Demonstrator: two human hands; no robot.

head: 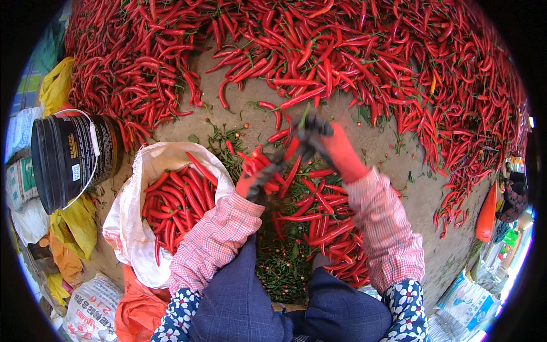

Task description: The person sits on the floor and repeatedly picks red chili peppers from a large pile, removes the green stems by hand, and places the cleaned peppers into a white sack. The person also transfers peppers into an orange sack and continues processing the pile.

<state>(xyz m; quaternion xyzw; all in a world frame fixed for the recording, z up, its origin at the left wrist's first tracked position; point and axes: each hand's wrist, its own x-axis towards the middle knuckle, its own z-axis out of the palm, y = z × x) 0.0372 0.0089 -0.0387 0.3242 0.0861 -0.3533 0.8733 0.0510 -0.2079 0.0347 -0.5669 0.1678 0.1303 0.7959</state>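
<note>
Both my hands wear red gloves with dark palms and fingers. My left hand (260, 177) is closed around several red chili peppers (260, 160), above the edge of an open white woven sack (122, 222) that holds more chilies. Just up and to the right, my right hand (314, 139) grips a red chili by its green stem end (305, 115); its fingertips are partly blurred. Below my hands, loose chilies (331, 235) lie between and beside my legs, next to a heap of green stems (284, 267).
A large heap of red chilies (367, 47) curves across the floor in front. At left lies a black bucket (77, 158) with a white handle, among yellow bags (77, 226). An orange-red sack (139, 308) is below the white one. At far right are an orange object (487, 213) and another person (515, 199).
</note>
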